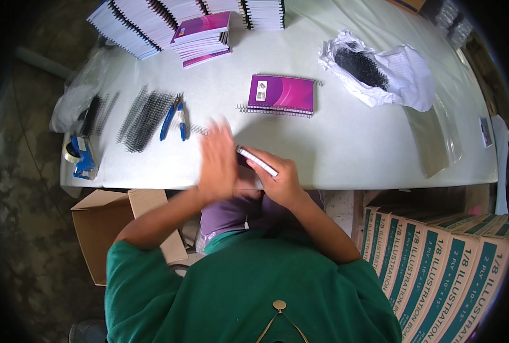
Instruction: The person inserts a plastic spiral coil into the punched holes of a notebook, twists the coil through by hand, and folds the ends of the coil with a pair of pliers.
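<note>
Presently, we hold a small notebook tilted in our right hand, near the front edge of the counter, perhaps so that the left hand can reach its side. This left hand is blurred, fingers extended; we cannot tell whether it grips anything. Blue-handled pliers and dark spiral coils lie leftward, probably for easy reach. Rightward of the purple spiral notebook, we have room for moving.
</note>
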The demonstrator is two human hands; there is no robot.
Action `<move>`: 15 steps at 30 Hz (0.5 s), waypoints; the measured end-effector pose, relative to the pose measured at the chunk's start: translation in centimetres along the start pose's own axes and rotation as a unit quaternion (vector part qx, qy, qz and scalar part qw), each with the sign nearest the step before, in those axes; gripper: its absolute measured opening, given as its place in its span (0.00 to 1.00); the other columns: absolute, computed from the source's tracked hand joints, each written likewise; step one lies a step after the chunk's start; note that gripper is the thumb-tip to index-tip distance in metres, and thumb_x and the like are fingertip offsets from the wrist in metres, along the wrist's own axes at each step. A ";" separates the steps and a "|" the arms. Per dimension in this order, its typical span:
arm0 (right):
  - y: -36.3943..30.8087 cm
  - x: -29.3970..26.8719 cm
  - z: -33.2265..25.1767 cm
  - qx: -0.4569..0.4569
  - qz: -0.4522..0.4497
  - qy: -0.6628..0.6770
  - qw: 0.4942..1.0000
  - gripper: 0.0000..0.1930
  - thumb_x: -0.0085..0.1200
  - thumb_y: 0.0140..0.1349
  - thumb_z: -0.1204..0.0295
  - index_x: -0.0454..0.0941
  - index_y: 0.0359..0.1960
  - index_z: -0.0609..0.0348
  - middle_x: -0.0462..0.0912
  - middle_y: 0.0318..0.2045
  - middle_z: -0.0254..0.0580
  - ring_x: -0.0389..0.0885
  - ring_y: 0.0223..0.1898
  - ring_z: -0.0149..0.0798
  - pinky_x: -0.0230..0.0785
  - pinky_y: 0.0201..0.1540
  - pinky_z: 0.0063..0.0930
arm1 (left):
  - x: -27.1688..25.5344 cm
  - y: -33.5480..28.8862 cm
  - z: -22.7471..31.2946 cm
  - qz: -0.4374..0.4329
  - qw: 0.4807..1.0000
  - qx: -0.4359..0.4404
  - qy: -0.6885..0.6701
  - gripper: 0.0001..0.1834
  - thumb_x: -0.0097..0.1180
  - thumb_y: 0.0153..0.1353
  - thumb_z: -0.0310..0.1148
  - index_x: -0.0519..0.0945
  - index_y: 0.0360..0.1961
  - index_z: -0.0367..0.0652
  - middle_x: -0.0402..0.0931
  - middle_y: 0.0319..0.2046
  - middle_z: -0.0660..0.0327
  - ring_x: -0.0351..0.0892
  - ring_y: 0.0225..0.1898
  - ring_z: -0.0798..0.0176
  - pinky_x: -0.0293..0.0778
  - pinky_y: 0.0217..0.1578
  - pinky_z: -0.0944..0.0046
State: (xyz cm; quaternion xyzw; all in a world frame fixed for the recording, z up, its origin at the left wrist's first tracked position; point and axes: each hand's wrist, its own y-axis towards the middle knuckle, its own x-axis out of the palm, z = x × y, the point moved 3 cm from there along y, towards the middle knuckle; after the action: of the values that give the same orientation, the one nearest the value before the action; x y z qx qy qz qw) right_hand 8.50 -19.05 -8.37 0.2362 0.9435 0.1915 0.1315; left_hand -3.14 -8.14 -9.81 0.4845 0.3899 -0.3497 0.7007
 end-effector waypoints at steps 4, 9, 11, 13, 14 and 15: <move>-0.7 -0.1 0.0 0.002 -0.004 -0.016 1.000 0.20 0.51 0.52 0.84 0.74 0.49 0.60 0.80 0.40 0.50 0.81 0.39 0.49 0.74 0.40 0.32 | -2.4 -1.3 3.0 0.120 0.958 0.215 0.144 0.64 0.38 0.41 0.79 0.50 0.64 0.31 0.41 0.63 0.31 0.37 0.64 0.24 0.30 0.58 0.29; -0.1 0.8 -0.3 -0.054 -0.016 -0.026 0.998 0.20 0.52 0.51 0.83 0.73 0.49 0.61 0.80 0.41 0.50 0.80 0.40 0.49 0.74 0.41 0.35 | -1.0 0.0 0.4 0.123 0.989 0.066 0.048 0.62 0.36 0.45 0.77 0.51 0.61 0.26 0.41 0.62 0.30 0.39 0.63 0.27 0.36 0.57 0.27; 0.5 0.1 0.3 -0.033 -0.013 -0.020 0.999 0.21 0.53 0.51 0.82 0.72 0.51 0.60 0.80 0.41 0.50 0.80 0.40 0.49 0.73 0.41 0.35 | 1.2 -4.6 3.1 -0.280 0.948 0.131 0.083 0.63 0.38 0.40 0.79 0.56 0.60 0.28 0.55 0.58 0.34 0.56 0.59 0.33 0.45 0.52 0.24; 0.7 -0.3 0.2 -0.031 -0.032 -0.038 0.998 0.23 0.53 0.52 0.81 0.70 0.53 0.59 0.80 0.41 0.51 0.80 0.39 0.50 0.73 0.41 0.35 | -3.3 1.1 3.6 0.036 0.958 0.222 0.177 0.61 0.34 0.45 0.78 0.52 0.62 0.28 0.49 0.60 0.31 0.44 0.62 0.28 0.43 0.52 0.23; -0.3 0.1 -0.1 -0.017 -0.048 -0.043 0.998 0.24 0.53 0.53 0.80 0.69 0.54 0.58 0.80 0.40 0.51 0.80 0.39 0.50 0.73 0.41 0.34 | -3.7 1.8 3.7 0.120 0.954 0.211 0.178 0.60 0.32 0.47 0.77 0.51 0.63 0.28 0.46 0.61 0.30 0.41 0.63 0.26 0.42 0.52 0.22; 0.5 0.5 0.3 -0.068 -0.054 -0.036 0.996 0.28 0.53 0.52 0.79 0.65 0.58 0.56 0.79 0.42 0.52 0.80 0.40 0.50 0.73 0.41 0.34 | -4.2 3.0 3.4 0.204 0.942 0.199 0.179 0.59 0.31 0.49 0.77 0.50 0.63 0.28 0.44 0.62 0.30 0.38 0.64 0.25 0.41 0.53 0.22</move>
State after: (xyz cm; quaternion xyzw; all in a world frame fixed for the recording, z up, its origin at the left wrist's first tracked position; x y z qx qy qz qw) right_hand 8.39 -18.27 -8.48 0.1819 0.9343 0.2395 0.1914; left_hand -1.72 -10.07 -4.10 0.7379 0.3246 -0.1772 0.5646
